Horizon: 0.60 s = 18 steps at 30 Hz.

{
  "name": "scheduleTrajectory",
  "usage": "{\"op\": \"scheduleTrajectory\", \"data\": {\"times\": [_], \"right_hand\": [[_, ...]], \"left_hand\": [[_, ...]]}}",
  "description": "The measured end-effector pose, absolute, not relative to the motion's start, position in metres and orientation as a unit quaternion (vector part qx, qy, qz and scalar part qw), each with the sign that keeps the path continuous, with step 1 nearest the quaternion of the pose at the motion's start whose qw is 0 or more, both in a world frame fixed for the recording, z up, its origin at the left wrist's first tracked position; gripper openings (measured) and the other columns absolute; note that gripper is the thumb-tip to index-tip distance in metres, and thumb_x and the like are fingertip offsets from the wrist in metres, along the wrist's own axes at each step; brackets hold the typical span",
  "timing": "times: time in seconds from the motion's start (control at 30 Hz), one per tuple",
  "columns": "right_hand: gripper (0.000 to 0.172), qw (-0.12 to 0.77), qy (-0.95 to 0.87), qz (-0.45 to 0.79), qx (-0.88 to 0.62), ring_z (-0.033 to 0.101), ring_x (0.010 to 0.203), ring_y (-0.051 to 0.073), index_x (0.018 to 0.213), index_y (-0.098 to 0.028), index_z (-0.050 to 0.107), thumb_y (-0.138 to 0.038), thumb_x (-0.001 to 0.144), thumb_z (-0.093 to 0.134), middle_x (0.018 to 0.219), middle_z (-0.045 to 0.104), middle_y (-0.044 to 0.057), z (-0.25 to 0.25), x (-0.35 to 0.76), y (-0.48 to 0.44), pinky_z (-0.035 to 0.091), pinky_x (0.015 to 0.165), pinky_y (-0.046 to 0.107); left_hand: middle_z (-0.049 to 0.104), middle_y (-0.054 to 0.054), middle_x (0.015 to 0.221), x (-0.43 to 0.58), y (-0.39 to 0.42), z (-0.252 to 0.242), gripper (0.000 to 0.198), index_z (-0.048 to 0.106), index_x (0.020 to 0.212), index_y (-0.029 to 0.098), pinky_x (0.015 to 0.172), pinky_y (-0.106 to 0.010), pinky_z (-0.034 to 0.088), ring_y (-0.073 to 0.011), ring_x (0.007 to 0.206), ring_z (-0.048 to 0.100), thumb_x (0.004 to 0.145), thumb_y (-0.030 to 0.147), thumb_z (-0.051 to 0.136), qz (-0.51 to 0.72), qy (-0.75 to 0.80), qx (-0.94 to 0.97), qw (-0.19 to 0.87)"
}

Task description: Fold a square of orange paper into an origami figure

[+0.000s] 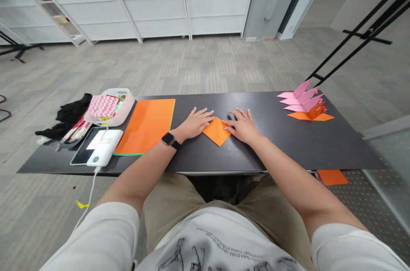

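Observation:
A small folded piece of orange origami paper [218, 132] lies on the dark table [256, 158], one corner pointing toward me. My left hand [197, 123] lies flat at its left side, fingers stretched out and the fingertips touching its upper left edge. On the other side, my right hand [242, 126] rests with spread fingers, some of them on the paper's right corner. Neither hand grips anything. Part of the paper's side edges is covered by my fingers.
Orange sheets [147, 123] lie stacked left of my hands. Farther left are a white power bank [105, 147], a phone [86, 148], a white basket [126, 106] and black cloth [75, 111]. Pink folded paper figures [301, 96] and an orange one [312, 114] stand at the right.

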State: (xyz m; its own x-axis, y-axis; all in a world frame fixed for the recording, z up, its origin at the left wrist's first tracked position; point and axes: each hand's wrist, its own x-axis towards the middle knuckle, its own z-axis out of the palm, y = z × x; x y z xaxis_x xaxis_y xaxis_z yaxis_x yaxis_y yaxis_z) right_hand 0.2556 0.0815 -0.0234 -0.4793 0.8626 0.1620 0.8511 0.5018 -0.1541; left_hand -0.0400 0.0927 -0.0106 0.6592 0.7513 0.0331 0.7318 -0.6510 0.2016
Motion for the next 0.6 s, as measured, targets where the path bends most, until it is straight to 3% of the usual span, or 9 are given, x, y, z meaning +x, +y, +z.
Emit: {"op": "scheduleTrajectory", "data": {"times": [0.23, 0.6], "right_hand": [[0.035, 0.132, -0.862, 0.027, -0.488, 0.039, 0.158, 0.043, 0.138, -0.040, 0.078, -0.043, 0.105, 0.067, 0.162, 0.058, 0.010, -0.028, 0.258, 0.079, 0.022, 0.126, 0.082], [0.035, 0.137, -0.866, 0.031, -0.480, 0.040, 0.158, 0.043, 0.140, -0.042, 0.076, -0.045, 0.107, 0.065, 0.160, 0.059, 0.009, -0.036, 0.263, 0.085, 0.018, 0.126, 0.084]], "left_hand": [[0.046, -0.003, 0.175, -0.052, 0.096, -0.015, 0.048, 0.059, 0.159, 0.038, 0.134, -0.072, 0.011, -0.0331, 0.164, 0.037, 0.114, 0.046, 0.044, 0.033, 0.395, 0.917, 0.050], [0.045, -0.005, 0.175, -0.057, 0.110, -0.010, 0.050, 0.057, 0.161, 0.040, 0.134, -0.072, 0.011, -0.0374, 0.164, 0.035, 0.111, 0.045, 0.054, 0.004, 0.334, 0.942, 0.038]]}}
